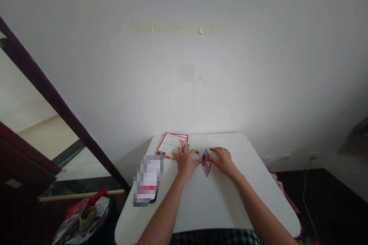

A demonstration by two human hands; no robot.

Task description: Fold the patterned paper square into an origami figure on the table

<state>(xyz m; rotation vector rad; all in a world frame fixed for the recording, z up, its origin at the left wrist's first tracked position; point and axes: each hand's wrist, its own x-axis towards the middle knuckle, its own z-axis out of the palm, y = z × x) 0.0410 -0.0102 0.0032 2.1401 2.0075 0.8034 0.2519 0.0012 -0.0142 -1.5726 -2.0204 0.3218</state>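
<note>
We see a diamond-shaped folded paper lying on a white table between our hands. The spread fingers of our left hand stop just beside it; those of our right hand touch its edge, unclamped.

The folded paper at centre carries a busy red, blue and pink print. Just upper left of it, the white cards have red borders with some orange along the lower edge. The counter is white, the shirt at bottom centre dark plaid, the door frame at left dark brown.
</note>
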